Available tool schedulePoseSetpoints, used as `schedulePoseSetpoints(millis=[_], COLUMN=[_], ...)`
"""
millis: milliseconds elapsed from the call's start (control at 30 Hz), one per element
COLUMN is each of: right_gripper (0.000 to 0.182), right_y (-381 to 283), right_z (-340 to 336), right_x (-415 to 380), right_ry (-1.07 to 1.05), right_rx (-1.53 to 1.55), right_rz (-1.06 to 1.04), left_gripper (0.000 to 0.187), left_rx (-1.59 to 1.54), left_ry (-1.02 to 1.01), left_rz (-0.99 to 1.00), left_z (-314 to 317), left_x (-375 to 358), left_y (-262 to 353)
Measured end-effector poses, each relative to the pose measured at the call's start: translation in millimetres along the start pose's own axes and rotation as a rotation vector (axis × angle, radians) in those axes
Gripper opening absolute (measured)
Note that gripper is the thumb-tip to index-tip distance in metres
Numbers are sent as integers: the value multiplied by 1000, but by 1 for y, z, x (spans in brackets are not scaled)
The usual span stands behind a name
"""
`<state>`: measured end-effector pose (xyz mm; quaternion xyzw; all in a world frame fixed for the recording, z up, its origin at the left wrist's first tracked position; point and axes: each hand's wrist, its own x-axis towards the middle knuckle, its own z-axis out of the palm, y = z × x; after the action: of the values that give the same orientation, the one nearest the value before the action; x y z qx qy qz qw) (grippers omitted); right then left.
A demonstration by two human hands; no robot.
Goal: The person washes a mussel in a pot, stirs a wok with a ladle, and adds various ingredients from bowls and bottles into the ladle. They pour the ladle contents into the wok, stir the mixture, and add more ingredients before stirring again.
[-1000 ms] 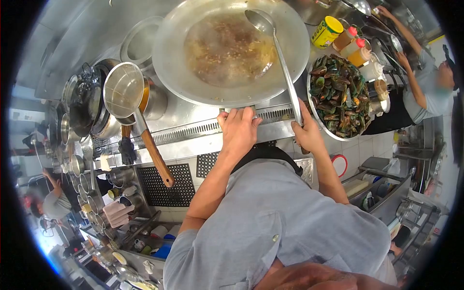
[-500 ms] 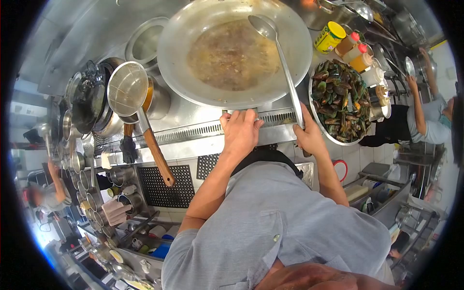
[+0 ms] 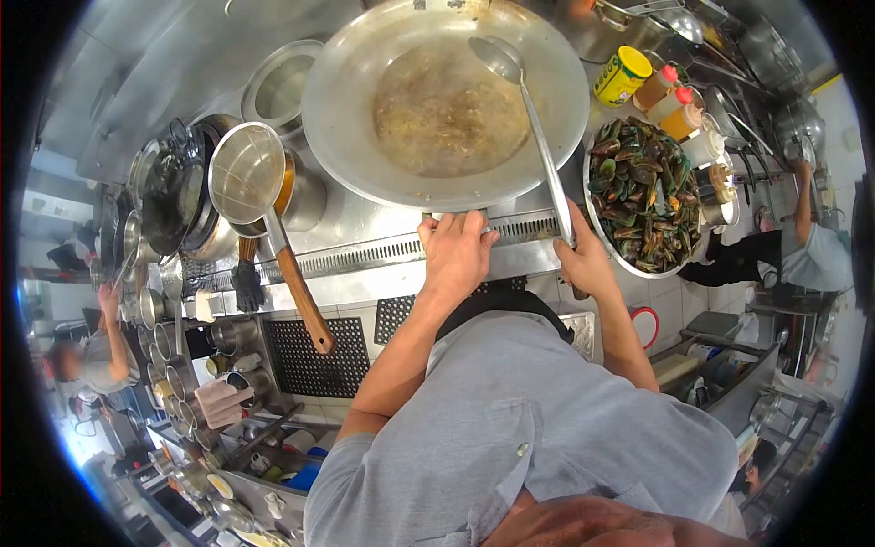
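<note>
A wide metal wok (image 3: pixel 351 146) holds a shallow, brownish, bubbling liquid (image 3: pixel 451 118). At its near edge, my left hand (image 3: pixel 456 251) has its fingers curled over the wok's handle, which is mostly hidden beneath them. My right hand (image 3: pixel 586 258) grips the long handle of a metal ladle (image 3: pixel 542 146). The ladle's bowl rests at the far right inside the wok, over the edge of the liquid. Close to my right hand stands a large round tray (image 3: pixel 622 266) heaped with dark green mussels (image 3: pixel 643 187).
A wooden-handled strainer (image 3: pixel 246 173) lies over a metal pot (image 3: pixel 305 196) on the left. Stacked pans (image 3: pixel 164 205) stand farther left. A yellow tub (image 3: pixel 623 75) and several sauce bottles (image 3: pixel 679 114) line the right. Two other people (image 3: pixel 816 246) work at the far sides.
Both hands keep their holds and the ladle stays in place. The liquid has shifted slightly in the wok. At the far right, the other person's arm and body have moved.
</note>
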<state>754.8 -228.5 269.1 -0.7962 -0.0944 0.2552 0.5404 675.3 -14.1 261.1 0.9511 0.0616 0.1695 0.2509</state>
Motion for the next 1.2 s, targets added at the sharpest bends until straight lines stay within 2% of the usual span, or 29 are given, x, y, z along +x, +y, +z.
schedulePoseSetpoints(millis=[333,533,600,800,1200], right_gripper=[70,69,70,69,69], right_y=[-3,11,7,5,7], right_z=[-2,-1,1,1,2], right_x=[0,4,2,2,1], right_ry=[-15,15,15,10,13], right_rx=[-28,-83,-5,1,-10], right_rz=[47,-77,-75,-14,-25], left_gripper=[20,18,19,20,19], left_rx=[-3,-40,-33,-25,-17], left_ry=[3,24,25,22,11], left_rz=[0,8,12,12,10], left_z=[-1,0,0,0,0], left_x=[0,0,0,0,0], left_y=[0,1,0,0,0])
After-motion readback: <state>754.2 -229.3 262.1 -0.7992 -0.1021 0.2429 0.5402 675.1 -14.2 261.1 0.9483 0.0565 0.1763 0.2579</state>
